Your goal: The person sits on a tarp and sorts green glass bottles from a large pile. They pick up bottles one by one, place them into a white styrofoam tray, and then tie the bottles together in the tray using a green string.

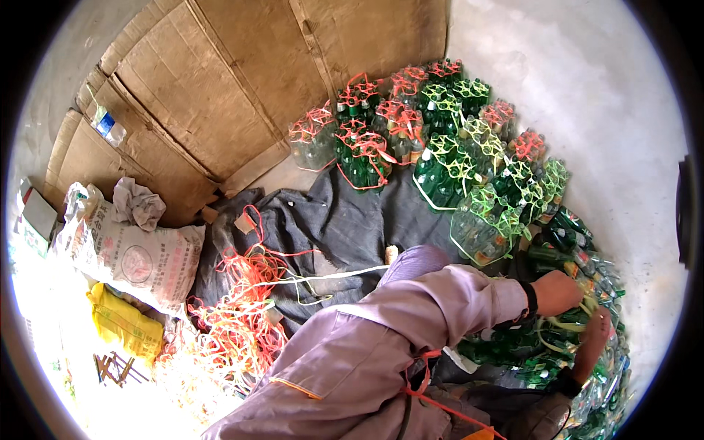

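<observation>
My left hand (558, 294), with a dark band at its wrist, is closed on pale green plastic strapping (586, 311). My right hand (595, 335) meets the same strapping from below, its fingers pinched at it. A loop of the strapping hangs down between the two hands. Beneath them lies a heap of loose green and clear glass bottles (495, 349). Which bottle, if any, the strapping goes around cannot be seen. Close by, to the upper left of my left hand, stands a bundle of clear bottles (478, 231) netted in green strapping.
Several more bottle bundles (357, 157) in red or green strapping stand against the cardboard (264, 55) and pale wall (550, 66). Tangled red and pale strapping (242, 308) lies on dark cloth (341, 214). At left are a printed white sack (137, 258) and a yellow bag (124, 324).
</observation>
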Available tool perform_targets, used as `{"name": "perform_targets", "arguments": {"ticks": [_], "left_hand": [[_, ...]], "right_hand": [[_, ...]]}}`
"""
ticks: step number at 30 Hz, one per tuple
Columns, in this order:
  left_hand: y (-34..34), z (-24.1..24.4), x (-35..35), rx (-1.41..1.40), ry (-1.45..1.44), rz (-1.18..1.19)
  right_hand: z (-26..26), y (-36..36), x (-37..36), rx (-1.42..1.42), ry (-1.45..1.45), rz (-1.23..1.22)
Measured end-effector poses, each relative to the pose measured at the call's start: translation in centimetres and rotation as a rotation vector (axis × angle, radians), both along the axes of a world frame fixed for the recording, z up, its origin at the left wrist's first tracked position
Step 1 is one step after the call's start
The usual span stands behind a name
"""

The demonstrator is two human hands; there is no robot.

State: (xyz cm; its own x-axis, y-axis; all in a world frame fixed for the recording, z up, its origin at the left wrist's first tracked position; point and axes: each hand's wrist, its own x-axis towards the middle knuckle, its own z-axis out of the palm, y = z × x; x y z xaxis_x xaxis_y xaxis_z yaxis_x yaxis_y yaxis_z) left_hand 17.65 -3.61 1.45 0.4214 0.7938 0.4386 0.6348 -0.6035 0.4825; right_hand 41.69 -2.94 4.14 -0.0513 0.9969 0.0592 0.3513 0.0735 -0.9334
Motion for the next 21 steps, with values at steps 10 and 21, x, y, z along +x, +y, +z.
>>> {"name": "perform_targets", "arguments": {"ticks": [10, 21], "left_hand": [[3.2, -2.7, -1.4, -0.021, -0.107, 0.036], [3.7, -2.7, -4.5, -0.099, 0.020, 0.317]], "right_hand": [[-8.1, 8.6, 34.0, -0.099, 0.683, 0.308], [-7.8, 4.4, 31.1, 0.230, -0.040, -0.591]]}}
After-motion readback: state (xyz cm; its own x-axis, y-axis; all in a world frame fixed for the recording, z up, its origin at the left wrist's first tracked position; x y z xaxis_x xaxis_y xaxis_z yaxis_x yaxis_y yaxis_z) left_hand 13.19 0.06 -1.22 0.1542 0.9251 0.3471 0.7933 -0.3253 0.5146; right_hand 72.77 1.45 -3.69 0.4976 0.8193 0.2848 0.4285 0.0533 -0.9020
